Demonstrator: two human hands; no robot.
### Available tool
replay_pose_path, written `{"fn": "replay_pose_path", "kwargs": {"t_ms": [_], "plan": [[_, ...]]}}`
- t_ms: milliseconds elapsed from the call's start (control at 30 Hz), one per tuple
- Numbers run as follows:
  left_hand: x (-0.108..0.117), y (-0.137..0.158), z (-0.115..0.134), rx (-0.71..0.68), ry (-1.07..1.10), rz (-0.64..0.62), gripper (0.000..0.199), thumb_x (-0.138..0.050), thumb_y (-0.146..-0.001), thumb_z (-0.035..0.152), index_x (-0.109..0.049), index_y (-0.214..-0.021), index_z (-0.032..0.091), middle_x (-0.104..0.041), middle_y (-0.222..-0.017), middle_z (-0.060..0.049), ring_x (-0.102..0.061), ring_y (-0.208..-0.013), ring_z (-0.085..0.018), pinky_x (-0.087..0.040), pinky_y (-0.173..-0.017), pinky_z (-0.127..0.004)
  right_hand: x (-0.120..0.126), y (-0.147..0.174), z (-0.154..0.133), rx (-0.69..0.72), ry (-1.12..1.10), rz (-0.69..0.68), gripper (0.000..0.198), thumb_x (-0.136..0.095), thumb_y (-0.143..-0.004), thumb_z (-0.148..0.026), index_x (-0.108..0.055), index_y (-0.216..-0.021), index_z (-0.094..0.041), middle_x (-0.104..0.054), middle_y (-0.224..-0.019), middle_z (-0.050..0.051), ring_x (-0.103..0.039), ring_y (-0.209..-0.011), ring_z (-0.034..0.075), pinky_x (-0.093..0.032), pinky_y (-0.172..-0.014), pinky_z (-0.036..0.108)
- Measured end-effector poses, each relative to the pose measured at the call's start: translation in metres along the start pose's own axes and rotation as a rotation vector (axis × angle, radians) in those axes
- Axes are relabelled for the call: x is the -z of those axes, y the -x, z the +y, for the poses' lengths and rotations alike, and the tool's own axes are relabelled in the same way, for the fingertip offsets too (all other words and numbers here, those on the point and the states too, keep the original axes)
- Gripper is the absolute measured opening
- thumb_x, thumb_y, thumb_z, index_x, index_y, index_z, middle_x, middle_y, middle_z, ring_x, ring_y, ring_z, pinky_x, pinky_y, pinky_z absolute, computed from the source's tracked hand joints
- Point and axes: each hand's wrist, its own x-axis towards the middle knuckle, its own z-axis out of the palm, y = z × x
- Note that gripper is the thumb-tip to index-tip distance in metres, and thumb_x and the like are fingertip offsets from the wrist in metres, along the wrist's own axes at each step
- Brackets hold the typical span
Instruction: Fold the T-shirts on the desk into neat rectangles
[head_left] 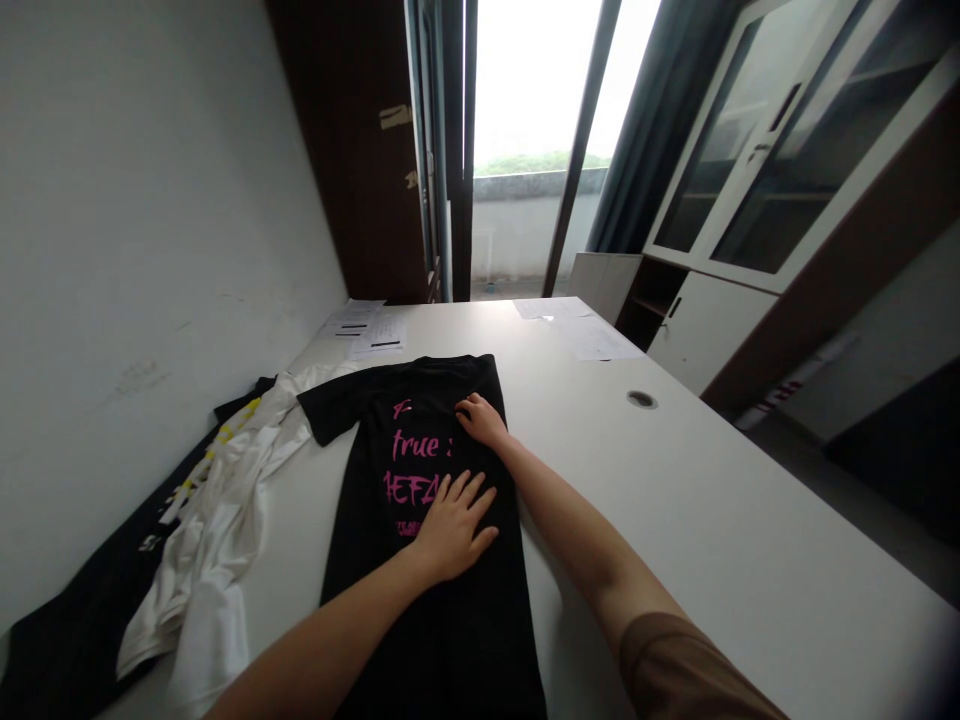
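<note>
A black T-shirt (442, 630) with pink lettering lies on the white table in front of me. Its left sleeve points out to the side, while the right side is folded inward over part of the print, and no right sleeve shows. My left hand (456, 525) rests flat on the middle of the shirt with its fingers spread, covering some of the letters. Farther up, near the folded right edge, my right hand (484, 420) lies on the cloth, its fingers slightly bent and touching the fabric.
To the left, crumpled white garments (217, 530) and a black garment (90, 600) lie along the wall. Paper sheets (379, 335) are at the far left, more papers (607, 338) at the far right. A round cable hole (642, 400) and a white cabinet (720, 330) are on the right.
</note>
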Motion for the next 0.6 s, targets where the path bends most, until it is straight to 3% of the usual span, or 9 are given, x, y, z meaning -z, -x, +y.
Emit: {"fn": "replay_pose_path", "kwargs": {"t_ms": [100,233,600], "plan": [[0.0013,-0.0013,0.0003,-0.016,0.004,0.051,0.057,-0.046,-0.108,0.053,-0.050,-0.160,0.029,-0.039,-0.174,-0.005,-0.030,-0.164,-0.030,-0.019,-0.137,-0.060,-0.0024,-0.0008,0.0014,0.009,0.001,0.007,0.023,-0.065,-0.106,-0.029,-0.078,-0.125,-0.023,-0.063,-0.126,0.009,-0.062,-0.123,0.021,-0.046,-0.109,0.029],[0.0007,-0.0016,0.0011,-0.030,0.010,0.109,0.054,-0.048,-0.108,0.048,-0.051,-0.159,0.029,-0.037,-0.175,-0.006,-0.029,-0.165,-0.029,-0.020,-0.138,-0.058,-0.0043,-0.0016,0.0025,0.000,0.005,0.005,0.024,-0.066,-0.106,-0.028,-0.078,-0.126,-0.023,-0.063,-0.126,0.010,-0.061,-0.124,0.021,-0.046,-0.110,0.030],[-0.0008,-0.0016,0.0019,0.033,-0.007,0.027,0.063,-0.052,-0.106,0.050,-0.045,-0.164,0.028,-0.032,-0.178,-0.009,-0.026,-0.166,-0.034,-0.021,-0.136,-0.063,-0.0013,0.0000,0.0015,0.001,0.008,0.007,0.024,-0.065,-0.106,-0.029,-0.078,-0.126,-0.024,-0.064,-0.125,0.009,-0.061,-0.123,0.021,-0.046,-0.109,0.030]]}}
